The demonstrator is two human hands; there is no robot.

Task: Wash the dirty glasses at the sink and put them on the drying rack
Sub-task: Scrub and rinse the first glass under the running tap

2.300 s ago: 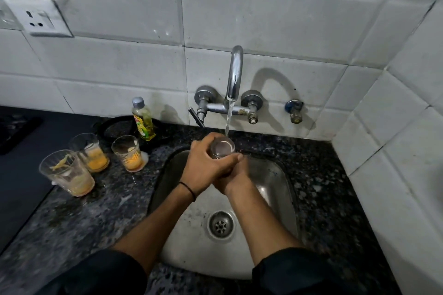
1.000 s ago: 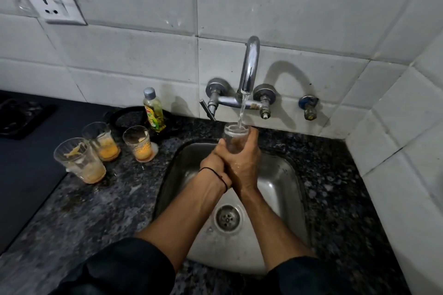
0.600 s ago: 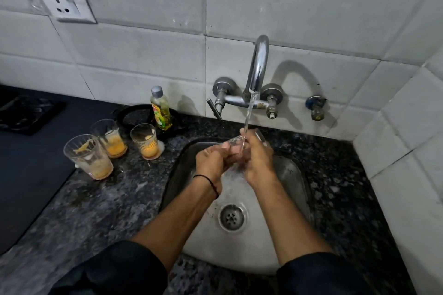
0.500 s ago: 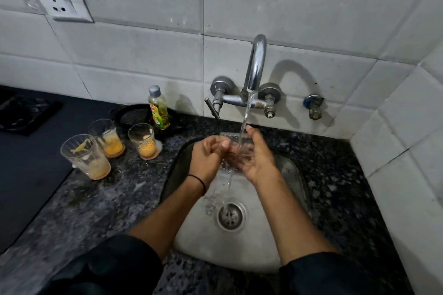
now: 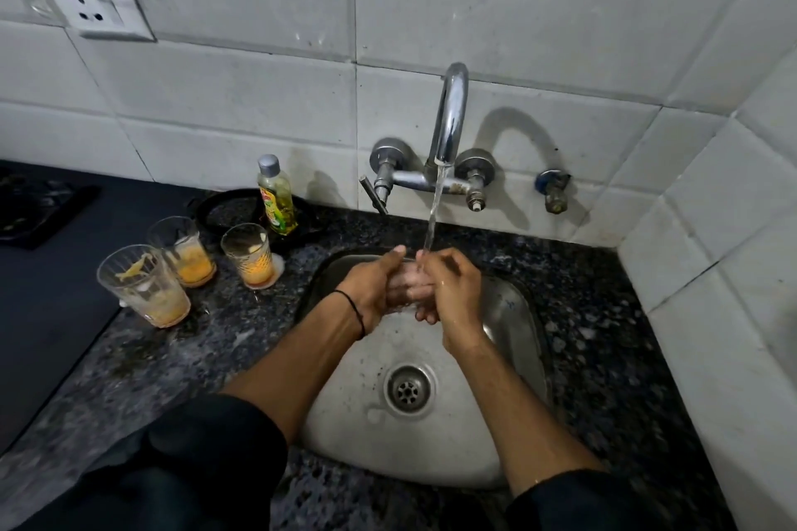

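A speckled dark granite countertop (image 5: 604, 336) is backed by white wall tiles (image 5: 241, 91), a bit stained tbh. A white power socket (image 5: 97, 0) is mounted high up on the left. At the countertop's back edge, a small bottle (image 5: 277, 196) of yellow-green liquid with a grey cap is stood upright, right against a round black dish (image 5: 224, 211). A little blue-handled valve (image 5: 553, 190) is fixed to the wall near the back right corner. The left side is taken up by a dark flat surface (image 5: 51, 315).
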